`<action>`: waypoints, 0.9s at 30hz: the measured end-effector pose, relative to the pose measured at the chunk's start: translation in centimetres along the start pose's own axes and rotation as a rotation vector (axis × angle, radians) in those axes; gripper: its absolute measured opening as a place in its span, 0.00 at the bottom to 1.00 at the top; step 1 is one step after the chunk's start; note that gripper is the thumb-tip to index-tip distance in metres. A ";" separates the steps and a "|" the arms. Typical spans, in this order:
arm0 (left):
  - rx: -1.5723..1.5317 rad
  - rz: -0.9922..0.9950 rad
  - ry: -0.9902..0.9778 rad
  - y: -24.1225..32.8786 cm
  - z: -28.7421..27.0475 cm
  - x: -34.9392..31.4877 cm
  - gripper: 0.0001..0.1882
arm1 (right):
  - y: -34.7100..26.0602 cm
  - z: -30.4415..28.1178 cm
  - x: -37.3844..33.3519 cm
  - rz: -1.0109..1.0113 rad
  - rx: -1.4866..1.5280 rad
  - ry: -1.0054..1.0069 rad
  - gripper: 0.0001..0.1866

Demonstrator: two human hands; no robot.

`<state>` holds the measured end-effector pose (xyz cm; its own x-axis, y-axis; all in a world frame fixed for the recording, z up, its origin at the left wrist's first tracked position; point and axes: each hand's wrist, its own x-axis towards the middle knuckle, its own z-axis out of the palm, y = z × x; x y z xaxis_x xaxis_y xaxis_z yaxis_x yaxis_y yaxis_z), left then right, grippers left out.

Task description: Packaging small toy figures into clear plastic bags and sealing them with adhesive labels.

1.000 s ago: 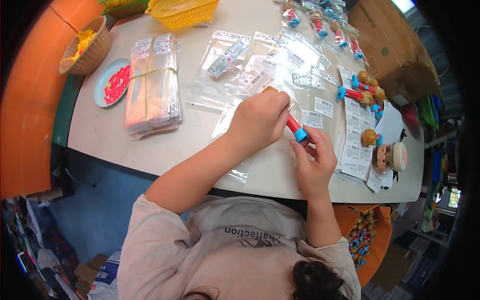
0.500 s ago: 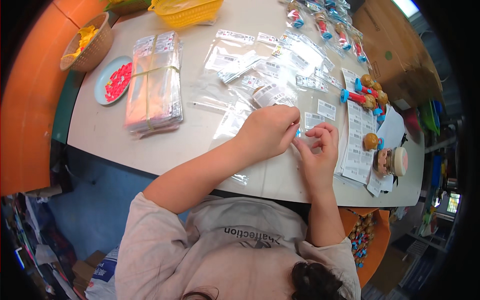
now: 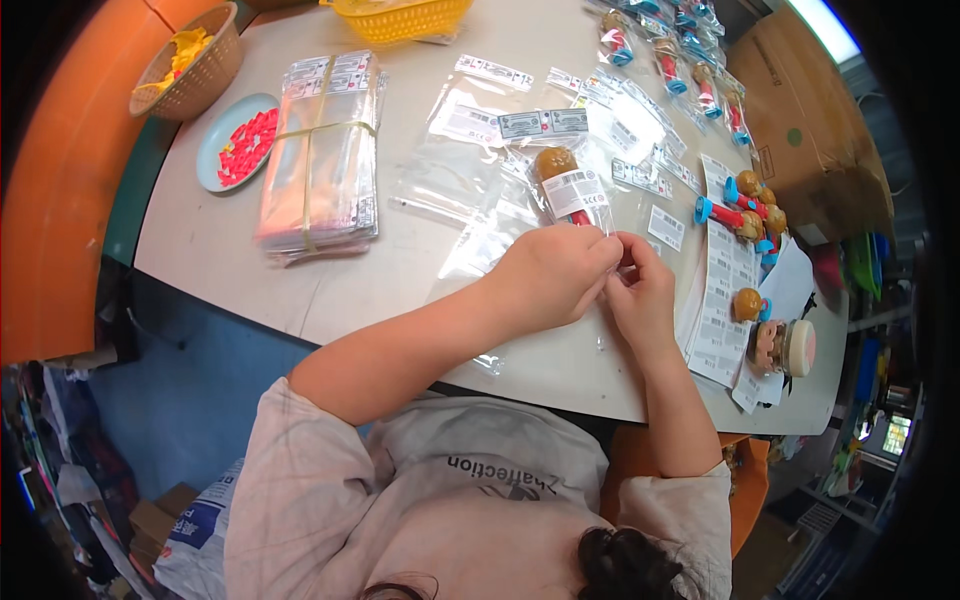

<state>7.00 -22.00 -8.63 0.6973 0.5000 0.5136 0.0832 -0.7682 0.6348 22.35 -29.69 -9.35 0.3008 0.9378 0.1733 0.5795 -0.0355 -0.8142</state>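
Pale table (image 3: 230,275), bundled bags (image 3: 320,180), blue plate (image 3: 207,158)

This looks like a packing workshop. The surface (image 3: 215,275) has a tied pile of clear bags (image 3: 322,185) on the left, sticker sheets (image 3: 722,310) on the right, and bagged red-and-blue things (image 3: 668,66) far right, near a big brown box (image 3: 815,125).

Tabletop (image 3: 330,285) brightly and evenly lit. Long white light strip (image 3: 826,30), upper right, blown out. Strong glare on loose clear bags (image 3: 635,112) at table centre-right, washing out part of their surface; softer sheen on the tied bundle (image 3: 318,170). Blue floor (image 3: 210,385) dimmer; far right murky. Left hand (image 3: 560,272) and right hand (image 3: 642,295) fairly crisp; print too small to resolve. Fisheye bends the table's front edge; corners black, rim smeared.
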 end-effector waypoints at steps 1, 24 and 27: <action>0.012 0.005 0.005 -0.1 0.1 -0.1 0.05 | 0.1 0.1 0.0 0.000 0.000 -0.001 0.14; 0.037 0.113 -0.062 0.5 -0.4 0.6 0.10 | -0.7 -4.7 -1.3 0.646 0.670 -0.383 0.14; -0.044 0.073 -0.065 0.1 0.9 0.1 0.09 | -0.5 -4.6 -1.4 0.677 0.761 -0.356 0.14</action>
<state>7.68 -22.42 -9.02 0.7450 0.4154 0.5219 0.0001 -0.7825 0.6226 25.07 -32.60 -6.64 0.0730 0.8549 -0.5136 -0.2847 -0.4757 -0.8323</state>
